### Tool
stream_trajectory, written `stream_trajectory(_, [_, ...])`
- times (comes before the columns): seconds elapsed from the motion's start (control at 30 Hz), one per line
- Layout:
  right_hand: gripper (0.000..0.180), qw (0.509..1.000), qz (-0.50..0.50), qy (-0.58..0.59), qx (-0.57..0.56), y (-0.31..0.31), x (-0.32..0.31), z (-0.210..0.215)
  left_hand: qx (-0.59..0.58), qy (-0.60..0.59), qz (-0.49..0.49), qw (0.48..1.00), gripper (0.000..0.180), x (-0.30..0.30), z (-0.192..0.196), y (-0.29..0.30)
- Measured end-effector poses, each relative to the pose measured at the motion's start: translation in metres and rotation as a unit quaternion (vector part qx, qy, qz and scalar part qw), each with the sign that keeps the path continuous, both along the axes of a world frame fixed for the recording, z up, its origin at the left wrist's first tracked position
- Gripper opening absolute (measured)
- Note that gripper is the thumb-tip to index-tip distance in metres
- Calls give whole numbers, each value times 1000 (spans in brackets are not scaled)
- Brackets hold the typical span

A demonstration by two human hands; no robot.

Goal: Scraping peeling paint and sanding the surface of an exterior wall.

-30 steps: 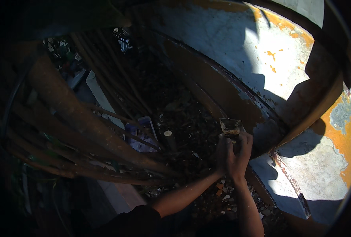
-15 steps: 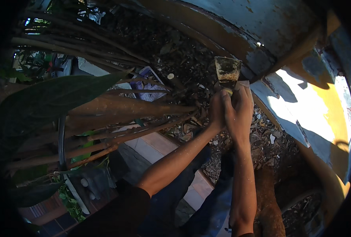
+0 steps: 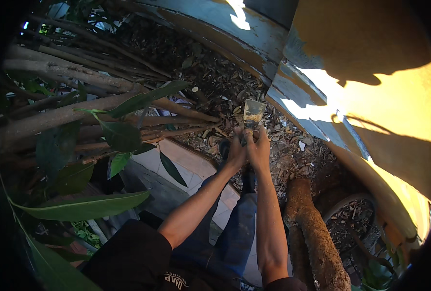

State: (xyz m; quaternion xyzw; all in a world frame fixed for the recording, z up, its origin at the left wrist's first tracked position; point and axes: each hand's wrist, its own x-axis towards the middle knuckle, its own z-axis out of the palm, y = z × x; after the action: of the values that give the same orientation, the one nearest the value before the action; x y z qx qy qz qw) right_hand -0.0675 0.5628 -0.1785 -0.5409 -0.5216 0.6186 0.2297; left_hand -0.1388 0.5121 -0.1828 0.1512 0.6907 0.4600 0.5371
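Observation:
A putty knife [image 3: 253, 111] with a broad, dirty, paint-flecked blade points away from me. Its handle is mostly hidden between my two hands. My left hand [image 3: 237, 154] is closed against the handle from the left side. From the right, my right hand [image 3: 258, 149] wraps round it, with the thumb near the base of the blade. The blade stands over leaf-strewn soil, apart from the wall [image 3: 317, 92], whose yellow and grey-blue paint is peeling.
Thin trunks [image 3: 176, 107] and large green leaves [image 3: 87, 207] crowd the left. A forked tree trunk [image 3: 300, 206] rises close at my right, beside a round rim [image 3: 354, 198]. A tiled ledge [image 3: 186, 162] runs beneath my legs. Dry leaves [image 3: 215, 92] cover the soil.
My hands and the putty knife have drawn back from the wall, lower and leftward in view. The view has shifted, showing more of the yellow wall and the forked trunk.

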Motion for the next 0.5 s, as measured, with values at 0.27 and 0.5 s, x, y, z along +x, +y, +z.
stream_trajectory(0.27, [14, 989, -13, 122, -76, -19, 60, 65, -64, 140, -30, 988, 54, 39, 79, -29])
stream_trajectory(0.5, [17, 978, 5, 86, -189, -20, 62, 148, -156, 38, -106, 981, 46, 14, 157, -33])
